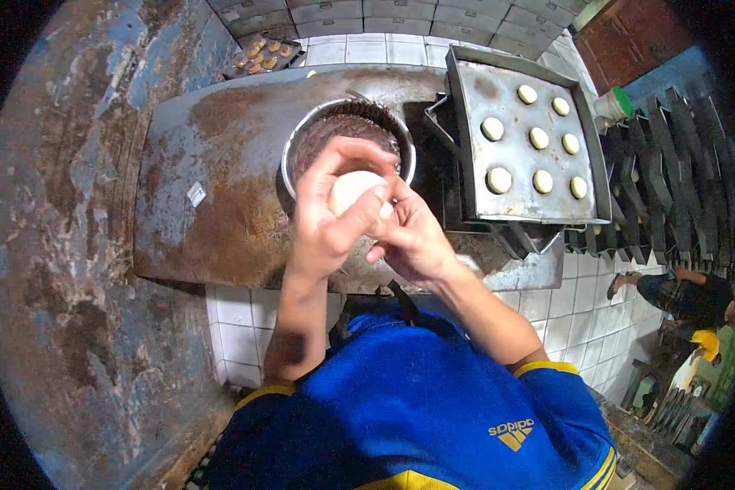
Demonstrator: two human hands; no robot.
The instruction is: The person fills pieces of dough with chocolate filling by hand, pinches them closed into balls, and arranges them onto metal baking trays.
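Note:
A ball of pale dough [350, 191] sits in my left hand [318, 214], with the fingers curled around its far side and the thumb across it. My right hand [413, 229] pinches the edge of the dough on the right, close to the left thumb. Both hands are raised over the near part of a round metal bowl [286, 153]. Dark brown filling [349, 125] lies in the bowl; my hands hide part of it.
Right of the bowl, a metal baking tray [514, 202] holds several round dough pieces [539, 138]. More stacked trays [655, 177] stand beyond it. A small white packet [196, 194] lies on the worn metal table [220, 147]. Another person [674, 294] is at the far right.

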